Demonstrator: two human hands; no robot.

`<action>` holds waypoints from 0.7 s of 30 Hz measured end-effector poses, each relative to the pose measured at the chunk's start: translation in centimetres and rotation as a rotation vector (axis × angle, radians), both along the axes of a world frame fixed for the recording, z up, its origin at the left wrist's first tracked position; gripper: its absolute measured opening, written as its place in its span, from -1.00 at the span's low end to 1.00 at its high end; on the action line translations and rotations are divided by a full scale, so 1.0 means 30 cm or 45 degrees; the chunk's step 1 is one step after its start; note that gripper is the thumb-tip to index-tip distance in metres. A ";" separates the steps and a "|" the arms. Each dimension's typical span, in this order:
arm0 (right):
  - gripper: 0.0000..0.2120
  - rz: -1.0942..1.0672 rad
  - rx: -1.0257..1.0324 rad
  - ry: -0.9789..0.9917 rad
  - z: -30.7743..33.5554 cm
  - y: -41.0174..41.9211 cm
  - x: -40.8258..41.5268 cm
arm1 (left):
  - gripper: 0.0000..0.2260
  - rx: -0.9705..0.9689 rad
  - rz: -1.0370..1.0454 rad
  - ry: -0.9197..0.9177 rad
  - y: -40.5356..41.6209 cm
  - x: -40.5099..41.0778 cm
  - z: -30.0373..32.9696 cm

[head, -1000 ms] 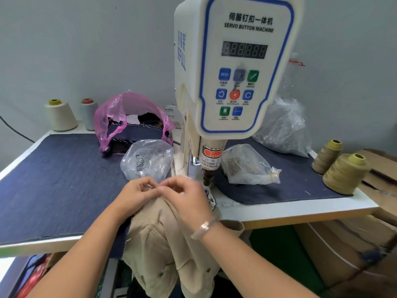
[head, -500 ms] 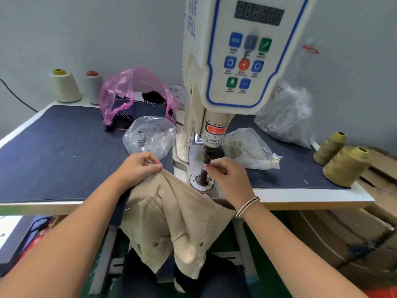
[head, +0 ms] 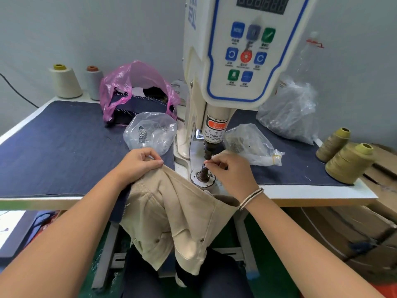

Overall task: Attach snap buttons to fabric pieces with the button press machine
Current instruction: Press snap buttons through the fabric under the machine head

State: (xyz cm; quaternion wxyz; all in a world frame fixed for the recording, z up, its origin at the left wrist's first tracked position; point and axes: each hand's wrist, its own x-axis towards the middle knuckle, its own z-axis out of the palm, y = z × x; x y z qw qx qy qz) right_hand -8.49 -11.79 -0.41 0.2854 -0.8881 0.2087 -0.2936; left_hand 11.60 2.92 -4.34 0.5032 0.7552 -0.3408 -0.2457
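A white servo button machine (head: pixel 236 50) stands at the table's middle, its dark press post (head: pixel 209 150) above a round lower die (head: pixel 203 176). A beige fabric piece (head: pixel 171 211) hangs over the table's front edge. My left hand (head: pixel 139 163) grips the fabric's top edge, left of the die. My right hand (head: pixel 229 171) pinches a small snap part at the top of the lower die, right under the press post. The part itself is too small to make out.
Two clear bags of metal snaps lie beside the machine, one on the left (head: pixel 150 132) and one on the right (head: pixel 251 145). A pink bag (head: pixel 133 82), a large clear bag (head: pixel 287 110) and thread cones (head: pixel 348 164) stand around. Denim cloth (head: pixel 53 147) covers the table. Cardboard boxes (head: pixel 354 233) sit at right.
My right hand left the fabric and moved right to the lower die. My left hand kept hold of the fabric's edge. The view dropped lower and closer.
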 end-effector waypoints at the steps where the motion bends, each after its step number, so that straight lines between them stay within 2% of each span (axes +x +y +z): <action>1: -0.90 0.001 0.007 -0.015 -0.001 0.001 -0.002 | -0.92 -0.002 0.001 -0.003 0.000 0.000 0.001; 7: -0.87 0.078 -0.036 -0.020 -0.014 0.011 -0.027 | -0.92 -0.003 0.005 -0.019 -0.002 0.007 -0.009; 12: -0.89 0.061 -0.017 -0.227 -0.023 0.072 -0.087 | -0.90 0.006 -0.006 -0.014 0.001 0.013 -0.014; 15: -0.89 0.210 0.034 -0.155 -0.016 0.166 -0.089 | -0.90 0.020 -0.006 -0.032 -0.003 0.020 -0.019; 18: -0.87 0.366 0.056 -0.209 0.022 0.258 0.003 | -0.89 0.015 -0.024 -0.035 0.000 0.017 -0.015; 20: -0.84 0.395 0.135 -0.285 0.065 0.306 0.120 | -0.74 -0.015 -0.026 -0.095 0.000 0.004 -0.005; 21: -0.82 0.373 0.208 -0.301 0.088 0.323 0.191 | -0.73 -0.043 -0.003 -0.130 0.002 -0.006 0.003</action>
